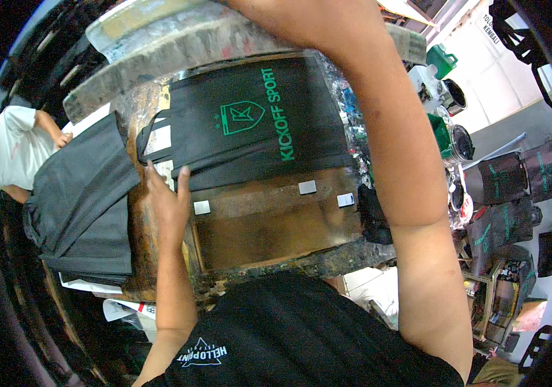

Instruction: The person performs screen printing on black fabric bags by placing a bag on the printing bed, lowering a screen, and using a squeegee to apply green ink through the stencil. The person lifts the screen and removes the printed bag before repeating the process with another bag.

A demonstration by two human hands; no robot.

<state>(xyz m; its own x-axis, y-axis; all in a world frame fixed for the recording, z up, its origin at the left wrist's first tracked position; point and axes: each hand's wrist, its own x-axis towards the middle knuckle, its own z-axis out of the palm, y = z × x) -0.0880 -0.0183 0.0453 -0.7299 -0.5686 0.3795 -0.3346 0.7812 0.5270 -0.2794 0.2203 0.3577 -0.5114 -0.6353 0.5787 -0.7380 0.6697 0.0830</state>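
1. Stretches across the middle as a paint-stained, crusted brown worktable (pixel 144 255).
2. Carries a glossy brown rectangular board (pixel 276 242), bare on its near part.
3. Bears, beyond that bare part, a black rectangular fabric bag (pixel 260 138) with green crest and lettering — laid flat, wrinkled toward its near edge.
4. Shows three small white square pads (pixel 307 187) on the board, all apart.
5. Has a pile of black fabric pieces (pixel 86 193) at left — direct support hidden.
6. Holds a crumpled black bundle (pixel 374 219) near the right edge.
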